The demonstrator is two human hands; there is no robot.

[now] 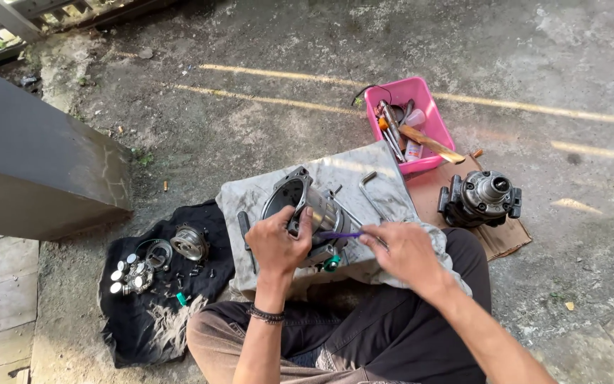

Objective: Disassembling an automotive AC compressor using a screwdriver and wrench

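Two hands work at the metal housing [305, 206] lying on the grey cloth [364, 178]. My left hand [277, 245] grips the housing's side, fingers curled. My right hand [406, 250], just right of the housing, pinches a thin purple tool [341, 235]; its tip is hard to make out. Small parts [143, 270] left of the housing blur together on the black cloth [143, 313].
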